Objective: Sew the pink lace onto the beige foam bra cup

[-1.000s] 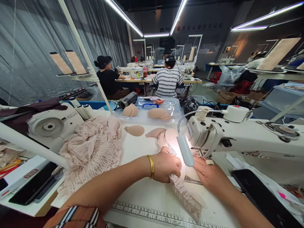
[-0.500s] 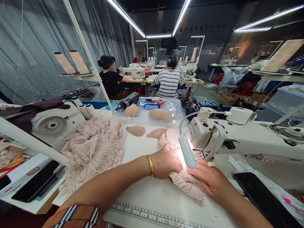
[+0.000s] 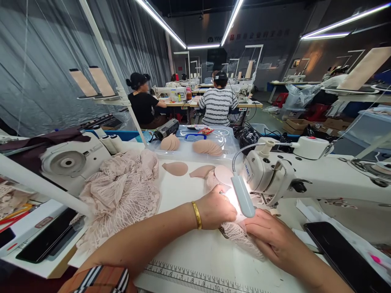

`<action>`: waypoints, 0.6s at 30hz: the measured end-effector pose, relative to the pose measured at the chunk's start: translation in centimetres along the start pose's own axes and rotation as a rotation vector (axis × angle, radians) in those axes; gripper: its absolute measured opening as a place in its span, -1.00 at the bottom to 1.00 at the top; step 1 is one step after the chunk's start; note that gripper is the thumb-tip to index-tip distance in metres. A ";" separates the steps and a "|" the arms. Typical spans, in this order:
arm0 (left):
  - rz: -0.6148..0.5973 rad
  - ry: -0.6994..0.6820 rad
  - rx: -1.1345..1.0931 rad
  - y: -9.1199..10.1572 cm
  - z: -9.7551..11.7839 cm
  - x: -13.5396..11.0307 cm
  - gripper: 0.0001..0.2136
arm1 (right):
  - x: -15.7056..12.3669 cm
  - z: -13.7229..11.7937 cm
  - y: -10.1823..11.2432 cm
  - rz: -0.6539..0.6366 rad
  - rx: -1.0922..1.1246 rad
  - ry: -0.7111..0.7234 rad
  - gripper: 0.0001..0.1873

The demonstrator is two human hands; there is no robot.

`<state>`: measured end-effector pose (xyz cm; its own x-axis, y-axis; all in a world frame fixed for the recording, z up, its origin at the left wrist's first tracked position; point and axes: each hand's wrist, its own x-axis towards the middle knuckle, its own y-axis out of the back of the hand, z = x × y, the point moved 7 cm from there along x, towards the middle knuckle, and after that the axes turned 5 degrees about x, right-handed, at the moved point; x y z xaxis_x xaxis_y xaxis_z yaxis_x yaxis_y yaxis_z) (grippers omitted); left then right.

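Observation:
A pale pink lace piece [image 3: 236, 232] lies at the front of the white sewing machine [image 3: 265, 173], partly under my hands. My left hand [image 3: 217, 208], with a gold bangle at the wrist, is closed with curled fingers on the lace. My right hand [image 3: 270, 232] has its fingers together, pinching the lace's right side against the table. A grey lamp head [image 3: 243, 196] hangs over the fingertips and hides part of the fabric; its glare washes out the spot. Behind my left hand rest a round pink pad [image 3: 222, 175] and a beige teardrop-shaped pad [image 3: 201, 171].
A heap of lace [image 3: 122, 183] lies left, beside another teardrop pad [image 3: 175, 168]. Stacked pads [image 3: 207, 147] sit on a clear plastic box [image 3: 183, 156]. A black phone [image 3: 339, 252] lies right; a printed ruler [image 3: 189, 278] runs along the front. Two people sit at machines ahead.
Both hands have shifted slightly right and toward me with the lace. My right hand now covers more of the lace's loose end.

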<state>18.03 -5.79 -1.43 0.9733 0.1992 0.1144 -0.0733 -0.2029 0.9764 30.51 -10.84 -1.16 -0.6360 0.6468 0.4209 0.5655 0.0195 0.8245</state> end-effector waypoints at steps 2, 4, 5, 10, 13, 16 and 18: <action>0.032 0.000 0.033 -0.1 0.0 0.1 -0.81 | -0.1 0.5 -0.2 -0.016 -0.007 -0.041 -0.74; 0.067 -0.001 0.070 -0.1 0.1 0.1 -0.80 | -0.4 1.1 -0.4 -0.034 -0.015 -0.077 -0.73; 0.083 -0.004 0.086 -0.1 0.1 0.1 -0.80 | -0.5 1.4 -0.5 -0.039 -0.022 -0.093 -0.73; 0.156 -0.023 0.133 -0.1 0.5 0.1 -0.79 | -1.2 2.5 -0.9 -0.053 -0.065 -0.150 -0.74; 0.170 -0.019 0.142 -0.2 0.6 0.1 -0.78 | -1.5 3.0 -1.1 -0.047 -0.121 -0.172 -0.76; 0.166 -0.020 0.149 -0.4 0.9 0.2 -0.79 | -1.8 3.3 -1.3 -0.072 -0.189 -0.189 -0.77; 0.158 -0.017 0.158 -0.5 1.1 0.3 -0.80 | -1.9 3.5 -1.3 -0.086 -0.226 -0.217 -0.77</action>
<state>18.58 -6.67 -2.10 0.9562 0.1367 0.2590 -0.1913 -0.3781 0.9058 32.82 -9.44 -4.40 -0.5358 0.7983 0.2752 0.3678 -0.0727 0.9271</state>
